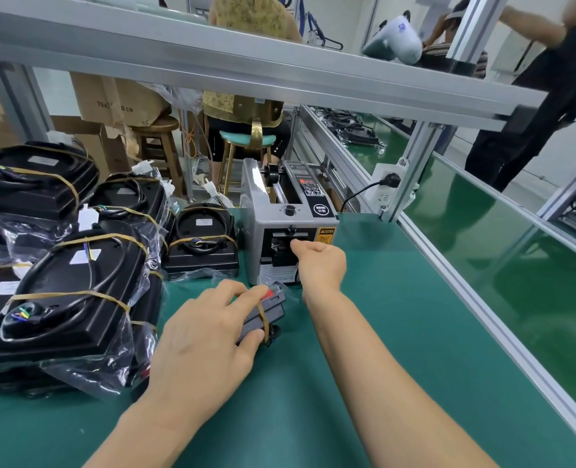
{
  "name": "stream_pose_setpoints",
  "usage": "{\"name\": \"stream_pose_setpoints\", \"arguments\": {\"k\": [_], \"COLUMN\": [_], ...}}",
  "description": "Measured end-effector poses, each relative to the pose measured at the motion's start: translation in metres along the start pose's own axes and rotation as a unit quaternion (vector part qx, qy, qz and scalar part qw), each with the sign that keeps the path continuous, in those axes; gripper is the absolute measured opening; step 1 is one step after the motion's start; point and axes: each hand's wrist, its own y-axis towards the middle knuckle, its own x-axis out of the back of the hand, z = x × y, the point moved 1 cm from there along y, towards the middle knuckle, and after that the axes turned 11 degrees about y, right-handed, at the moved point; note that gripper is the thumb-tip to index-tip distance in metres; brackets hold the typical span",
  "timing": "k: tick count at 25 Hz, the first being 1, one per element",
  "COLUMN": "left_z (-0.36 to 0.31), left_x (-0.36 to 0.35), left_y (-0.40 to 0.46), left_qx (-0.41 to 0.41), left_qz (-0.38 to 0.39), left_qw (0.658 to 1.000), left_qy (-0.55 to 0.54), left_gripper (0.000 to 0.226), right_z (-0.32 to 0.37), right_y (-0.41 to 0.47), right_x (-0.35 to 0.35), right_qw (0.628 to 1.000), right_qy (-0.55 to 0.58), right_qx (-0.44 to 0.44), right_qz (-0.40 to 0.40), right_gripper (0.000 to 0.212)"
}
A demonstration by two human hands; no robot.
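Observation:
My left hand (209,336) lies over a small black part (269,310) with a red button and a rubber band round it, fingers curled round its edges, on the green mat (398,332). My right hand (320,261) reaches to the mouth of the grey tape dispenser machine (286,228), fingers curled with thumb and forefinger at the outlet slot. Whether a piece of tape is pinched there cannot be made out.
Several black bagged units bound with rubber bands (74,282) are stacked at the left. An aluminium rail (465,282) borders the mat on the right, with a conveyor (533,258) beyond. A frame beam (246,69) crosses overhead. People stand and sit behind.

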Motion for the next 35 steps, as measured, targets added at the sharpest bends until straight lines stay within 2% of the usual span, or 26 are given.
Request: {"name": "stream_pose_setpoints", "arguments": {"k": [7, 9, 11, 14, 16, 18, 20, 24, 27, 35], "left_z": [0.000, 0.001, 0.002, 0.005, 0.006, 0.007, 0.006, 0.005, 0.005, 0.005], "left_x": [-0.002, -0.003, -0.003, -0.004, -0.005, -0.006, -0.007, -0.007, -0.007, -0.007], "left_y": [-0.001, -0.001, 0.001, 0.005, 0.007, 0.007, 0.007, 0.005, 0.004, 0.005], "left_qx": [0.010, 0.017, 0.029, 0.059, 0.078, 0.086, 0.089, 0.089, 0.092, 0.096], "left_qz": [-0.011, -0.014, -0.017, -0.017, -0.009, 0.002, 0.004, 0.006, 0.007, 0.013], "left_qw": [1.000, 1.000, 0.999, 0.998, 0.996, 0.995, 0.995, 0.995, 0.995, 0.995], "left_qy": [0.004, 0.007, 0.005, -0.023, -0.037, -0.043, -0.047, -0.044, -0.038, -0.038], "left_gripper": [0.055, 0.054, 0.052, 0.051, 0.051, 0.052, 0.051, 0.051, 0.051, 0.051], "right_z": [0.002, 0.008, 0.012, 0.014, 0.009, 0.001, -0.001, 0.000, 0.001, 0.003], "right_y": [0.001, -0.006, -0.020, -0.057, -0.073, -0.077, -0.077, -0.077, -0.079, -0.079], "right_x": [-0.016, -0.011, 0.008, 0.040, 0.050, 0.051, 0.048, 0.044, 0.044, 0.045], "right_qw": [0.989, 0.988, 0.985, 0.961, 0.952, 0.956, 0.959, 0.966, 0.965, 0.972], "right_qy": [0.092, 0.088, 0.106, 0.092, 0.048, 0.041, 0.056, 0.074, 0.062, 0.042], "right_qx": [-0.098, -0.125, -0.125, -0.084, -0.061, -0.037, -0.026, -0.001, -0.001, 0.014], "right_qz": [-0.055, -0.032, 0.055, 0.248, 0.295, 0.290, 0.278, 0.248, 0.254, 0.231], "right_gripper": [0.024, 0.022, 0.020, 0.013, 0.015, 0.028, 0.033, 0.030, 0.036, 0.030]}}
